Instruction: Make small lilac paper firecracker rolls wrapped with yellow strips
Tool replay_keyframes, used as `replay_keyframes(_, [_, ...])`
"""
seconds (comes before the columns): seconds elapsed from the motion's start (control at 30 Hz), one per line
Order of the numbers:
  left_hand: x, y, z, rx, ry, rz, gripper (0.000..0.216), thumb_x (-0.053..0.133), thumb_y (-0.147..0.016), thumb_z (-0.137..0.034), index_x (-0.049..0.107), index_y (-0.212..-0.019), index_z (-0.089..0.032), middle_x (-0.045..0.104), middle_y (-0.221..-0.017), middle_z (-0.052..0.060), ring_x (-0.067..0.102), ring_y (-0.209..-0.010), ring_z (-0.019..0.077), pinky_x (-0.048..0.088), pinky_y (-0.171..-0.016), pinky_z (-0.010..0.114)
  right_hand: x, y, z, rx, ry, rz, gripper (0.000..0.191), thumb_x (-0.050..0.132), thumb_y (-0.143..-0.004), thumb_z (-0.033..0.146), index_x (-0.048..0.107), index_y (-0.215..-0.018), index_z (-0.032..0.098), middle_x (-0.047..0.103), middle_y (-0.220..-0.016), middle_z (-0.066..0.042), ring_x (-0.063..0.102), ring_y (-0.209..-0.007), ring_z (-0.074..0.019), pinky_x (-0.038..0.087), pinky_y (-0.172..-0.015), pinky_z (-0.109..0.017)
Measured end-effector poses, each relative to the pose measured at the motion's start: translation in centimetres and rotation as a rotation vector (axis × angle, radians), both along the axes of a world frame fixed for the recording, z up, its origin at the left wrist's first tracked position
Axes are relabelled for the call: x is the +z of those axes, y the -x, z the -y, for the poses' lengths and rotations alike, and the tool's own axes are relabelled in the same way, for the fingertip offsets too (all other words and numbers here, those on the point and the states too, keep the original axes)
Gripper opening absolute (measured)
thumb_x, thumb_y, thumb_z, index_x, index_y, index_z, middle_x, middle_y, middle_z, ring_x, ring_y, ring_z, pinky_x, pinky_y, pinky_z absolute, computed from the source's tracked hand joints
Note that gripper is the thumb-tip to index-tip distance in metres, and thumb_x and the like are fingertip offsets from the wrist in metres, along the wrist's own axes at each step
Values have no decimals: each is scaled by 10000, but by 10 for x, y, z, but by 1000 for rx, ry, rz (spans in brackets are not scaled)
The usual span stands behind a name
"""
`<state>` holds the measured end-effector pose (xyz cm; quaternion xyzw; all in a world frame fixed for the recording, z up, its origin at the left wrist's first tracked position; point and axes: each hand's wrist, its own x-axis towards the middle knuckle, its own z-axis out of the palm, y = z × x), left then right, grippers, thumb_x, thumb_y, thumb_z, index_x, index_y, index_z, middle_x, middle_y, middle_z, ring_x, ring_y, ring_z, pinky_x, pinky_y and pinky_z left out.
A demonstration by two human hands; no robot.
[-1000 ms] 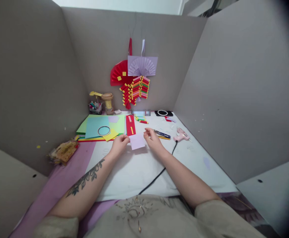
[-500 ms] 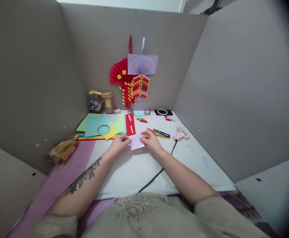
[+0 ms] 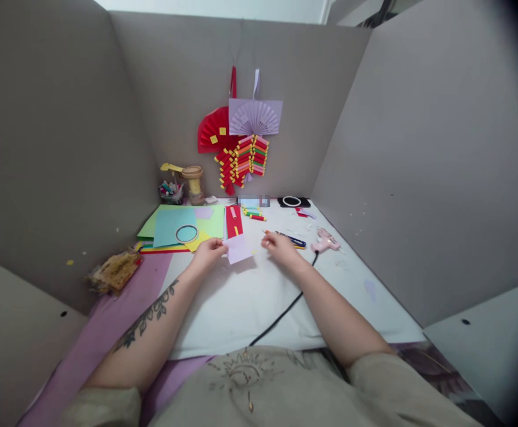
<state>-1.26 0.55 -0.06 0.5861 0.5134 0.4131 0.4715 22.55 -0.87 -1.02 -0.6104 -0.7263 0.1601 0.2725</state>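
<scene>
My left hand (image 3: 208, 252) pinches the left edge of a small lilac paper square (image 3: 239, 248) and holds it just above the white table top (image 3: 250, 302). My right hand (image 3: 279, 247) hovers a little to the right of the paper, apart from it, with its fingers curled and slightly blurred. Just past the paper lies a red paper strip (image 3: 233, 220) with a yellow tab. Scissors with dark handles (image 3: 291, 240) lie right beyond my right hand.
A stack of coloured sheets (image 3: 176, 228) with a tape ring (image 3: 186, 233) lies at the left. A pink glue gun (image 3: 325, 242) sits at the right, its black cord (image 3: 281, 314) running toward me. Paper fans and firecracker strings (image 3: 241, 142) hang on the back wall. Grey partitions enclose the desk.
My right hand has let go of the lilac paper and moved right. My left hand has lifted the paper slightly and carried it left and away from me.
</scene>
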Motion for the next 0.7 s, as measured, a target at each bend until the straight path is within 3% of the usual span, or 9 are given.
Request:
replay_keyframes(0.07, [-2,-5,2,-21,9,-20,182,610,-566,-288,539,-661,-151,519,-559,-41,438,-512,88,308,-488,196,4,-17,-6,-307,-105,79,395,558,-786,311,545,-1137,131,571,-1091,-158,523,-987,-257,386,-802,-331])
replay_keyframes(0.17, [-6,-7,3,-51,9,-97,141,580,-580,-276,528,-630,-155,499,-530,-47,432,-491,90,297,-481,203,5,-33,-9,-429,-109,118,620,641,-714,372,457,-1256,133,518,-1182,-183,491,-1064,-299,383,-815,-346])
replay_keyframes(0.33, [-15,-3,-1,-138,-6,-184,113,560,-608,-270,530,-625,-162,529,-549,-31,467,-499,103,314,-474,207,7,-36,-7,-439,-59,-74,352,538,-782,388,555,-1074,193,613,-793,-43,573,-754,-195,398,-665,-283])
replay_keyframes(0.43, [-23,-1,-2,-193,41,-250,112,572,-613,-269,541,-648,-167,535,-532,-32,438,-448,93,285,-429,203,4,-22,-4,-291,-26,-274,273,549,-761,337,561,-994,194,605,-783,-15,562,-689,-150,405,-610,-248])
replay_keyframes(0.57, [-29,-1,-2,-285,79,-295,130,580,-632,-273,566,-709,-169,545,-524,-31,438,-422,94,294,-412,207,-10,11,3,55,198,-502,343,616,-689,265,509,-1010,202,597,-730,22,554,-602,-113,407,-533,-208])
replay_keyframes(0.63, [-22,-2,0,-305,62,-332,159,604,-626,-283,581,-729,-163,571,-559,-17,477,-457,106,330,-433,212,-18,26,7,91,220,-517,336,604,-664,178,498,-981,206,572,-657,49,546,-573,-107,400,-525,-198])
replay_keyframes(0.7, [-6,-3,6,-236,-35,-331,210,635,-621,-314,586,-757,-162,611,-655,7,537,-550,128,391,-492,225,-23,36,10,82,219,-483,330,588,-648,129,497,-954,210,561,-629,61,543,-562,-104,394,-525,-195])
